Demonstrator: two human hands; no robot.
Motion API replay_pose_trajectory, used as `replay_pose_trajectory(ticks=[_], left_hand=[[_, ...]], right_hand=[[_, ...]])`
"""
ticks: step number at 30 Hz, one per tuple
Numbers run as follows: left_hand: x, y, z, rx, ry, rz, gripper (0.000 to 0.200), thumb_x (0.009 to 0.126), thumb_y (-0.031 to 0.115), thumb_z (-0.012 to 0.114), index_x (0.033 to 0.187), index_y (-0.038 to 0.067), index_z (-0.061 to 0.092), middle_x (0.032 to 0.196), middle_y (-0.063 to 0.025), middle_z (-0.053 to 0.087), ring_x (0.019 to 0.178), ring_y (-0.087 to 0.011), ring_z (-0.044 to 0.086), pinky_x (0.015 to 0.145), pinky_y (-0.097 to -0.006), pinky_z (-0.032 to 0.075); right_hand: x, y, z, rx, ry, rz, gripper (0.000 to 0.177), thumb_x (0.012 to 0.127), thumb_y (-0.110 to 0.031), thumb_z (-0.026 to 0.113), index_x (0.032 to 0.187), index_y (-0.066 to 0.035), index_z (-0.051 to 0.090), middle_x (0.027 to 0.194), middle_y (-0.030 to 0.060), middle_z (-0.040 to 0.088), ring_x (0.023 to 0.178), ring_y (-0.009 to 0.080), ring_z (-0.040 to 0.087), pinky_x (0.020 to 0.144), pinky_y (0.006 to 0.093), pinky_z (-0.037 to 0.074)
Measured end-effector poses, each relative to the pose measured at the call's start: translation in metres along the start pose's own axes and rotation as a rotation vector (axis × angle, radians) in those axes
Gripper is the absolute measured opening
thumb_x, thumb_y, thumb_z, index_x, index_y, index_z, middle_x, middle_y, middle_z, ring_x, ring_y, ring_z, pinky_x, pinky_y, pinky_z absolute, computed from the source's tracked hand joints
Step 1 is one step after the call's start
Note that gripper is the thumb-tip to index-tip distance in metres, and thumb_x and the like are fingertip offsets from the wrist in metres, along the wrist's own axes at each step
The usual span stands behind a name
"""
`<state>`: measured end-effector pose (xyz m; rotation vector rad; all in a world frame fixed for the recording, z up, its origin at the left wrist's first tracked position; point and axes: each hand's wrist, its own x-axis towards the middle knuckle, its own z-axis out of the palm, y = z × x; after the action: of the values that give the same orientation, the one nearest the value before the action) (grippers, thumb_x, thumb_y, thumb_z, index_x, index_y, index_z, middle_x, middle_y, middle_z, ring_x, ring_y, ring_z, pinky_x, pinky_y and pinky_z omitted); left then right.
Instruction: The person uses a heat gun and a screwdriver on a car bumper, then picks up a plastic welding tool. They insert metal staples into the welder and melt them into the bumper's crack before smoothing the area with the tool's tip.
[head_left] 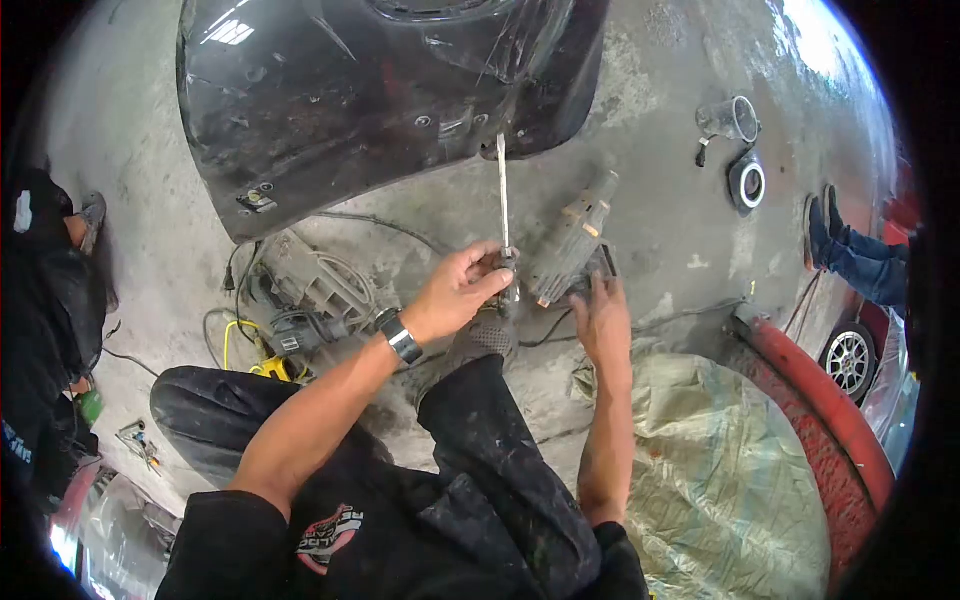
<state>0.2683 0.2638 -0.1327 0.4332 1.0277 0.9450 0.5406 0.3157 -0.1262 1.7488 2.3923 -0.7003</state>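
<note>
My left hand, with a watch on its wrist, is closed around the handle end of a long flat-blade screwdriver. The shaft points away from me, and its tip overlaps the lower edge of a dark, scratched car body panel. Just right of the screwdriver lies a dusty grey, elongated plastic part with small orange-brown pieces on it. My right hand reaches to its near end, fingers stretched forward and apart, fingertips right at the part's dark edge.
Power tools, cables and a yellow tool lie on the concrete to the left. A clear cup and a round black-and-white item are at the right. Crumpled sheeting lies near a red bumper. People stand at both sides.
</note>
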Motion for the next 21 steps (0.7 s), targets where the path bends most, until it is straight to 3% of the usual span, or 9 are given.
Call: replay_pose_trajectory(ticks=[1, 4, 10, 11, 13, 16, 19, 21], left_hand=[[0.002, 0.001, 0.0, 0.052, 0.014, 0.017, 0.037, 0.101, 0.015, 0.063, 0.134, 0.002, 0.056, 0.11, -0.0007, 0.063, 0.101, -0.0082, 0.062, 0.089, -0.0263, 0.052], [0.012, 0.01, 0.002, 0.163, 0.029, 0.063, 0.033, 0.099, 0.014, 0.065, 0.129, 0.0, 0.061, 0.108, -0.001, 0.065, 0.1, -0.0088, 0.062, 0.088, -0.0255, 0.052], [0.039, 0.029, 0.013, -0.007, 0.089, 0.155, 0.035, 0.099, 0.013, 0.066, 0.129, -0.003, 0.062, 0.11, -0.004, 0.068, 0.092, -0.0084, 0.061, 0.081, -0.026, 0.052], [0.042, 0.032, 0.013, -0.033, 0.08, 0.15, 0.035, 0.099, 0.013, 0.066, 0.13, -0.004, 0.061, 0.109, -0.0044, 0.069, 0.091, -0.0085, 0.061, 0.08, -0.0263, 0.052], [0.046, 0.042, 0.016, -0.001, 0.066, 0.128, 0.036, 0.1, 0.014, 0.065, 0.131, -0.004, 0.061, 0.106, -0.0043, 0.07, 0.09, -0.0098, 0.061, 0.081, -0.0273, 0.053], [0.05, 0.054, 0.024, -0.007, -0.009, 0.088, 0.036, 0.102, 0.016, 0.062, 0.131, -0.004, 0.06, 0.118, -0.0082, 0.065, 0.099, -0.012, 0.061, 0.085, -0.0283, 0.053], [0.062, 0.032, 0.026, 0.37, 0.177, 0.419, 0.043, 0.103, 0.019, 0.059, 0.139, -0.004, 0.051, 0.137, -0.0141, 0.052, 0.116, -0.0191, 0.058, 0.094, -0.0327, 0.051], [0.075, 0.017, 0.036, 0.304, 0.483, 0.472, 0.052, 0.102, 0.024, 0.059, 0.142, -0.005, 0.044, 0.138, -0.0232, 0.046, 0.124, -0.0311, 0.051, 0.103, -0.0399, 0.043]], right_hand=[[-0.001, -0.012, -0.01, -0.036, 0.028, 0.039, 0.06, 0.09, -0.012, 0.069, 0.142, 0.004, 0.046, 0.119, 0.0282, 0.057, 0.106, 0.0422, 0.059, 0.093, 0.0445, 0.049], [0.014, -0.066, -0.026, 0.471, 0.066, -0.025, 0.042, 0.096, -0.016, 0.063, 0.131, 0.005, 0.054, 0.114, 0.0288, 0.061, 0.101, 0.0404, 0.064, 0.089, 0.0429, 0.052], [0.057, -0.105, -0.015, 0.923, -0.007, -0.051, 0.04, 0.107, -0.025, 0.049, 0.135, 0.003, 0.05, 0.113, 0.0168, 0.064, 0.102, 0.0234, 0.065, 0.087, 0.0351, 0.052], [0.061, -0.105, -0.018, 0.895, 0.036, -0.103, 0.042, 0.108, -0.028, 0.046, 0.138, 0.002, 0.048, 0.105, 0.0098, 0.063, 0.093, 0.0147, 0.062, 0.08, 0.0315, 0.052], [0.064, -0.102, -0.022, 0.973, -0.005, -0.029, 0.044, 0.108, -0.028, 0.046, 0.139, 0.002, 0.048, 0.098, 0.0074, 0.062, 0.085, 0.0126, 0.059, 0.076, 0.0292, 0.05], [0.063, -0.102, -0.024, 0.973, 0.082, 0.006, 0.046, 0.107, -0.031, 0.047, 0.142, -0.001, 0.048, 0.084, 0.0012, 0.056, 0.071, 0.0087, 0.051, 0.063, 0.0249, 0.046], [0.057, -0.092, -0.02, 1.025, 0.181, 0.067, 0.044, 0.104, -0.03, 0.055, 0.139, -0.003, 0.051, 0.081, -0.0002, 0.055, 0.066, 0.0071, 0.05, 0.055, 0.0242, 0.043], [0.053, -0.082, -0.022, 0.944, 0.188, 0.051, 0.04, 0.103, -0.027, 0.058, 0.135, -0.003, 0.053, 0.082, 0.0007, 0.057, 0.069, 0.0077, 0.051, 0.059, 0.0263, 0.046]])
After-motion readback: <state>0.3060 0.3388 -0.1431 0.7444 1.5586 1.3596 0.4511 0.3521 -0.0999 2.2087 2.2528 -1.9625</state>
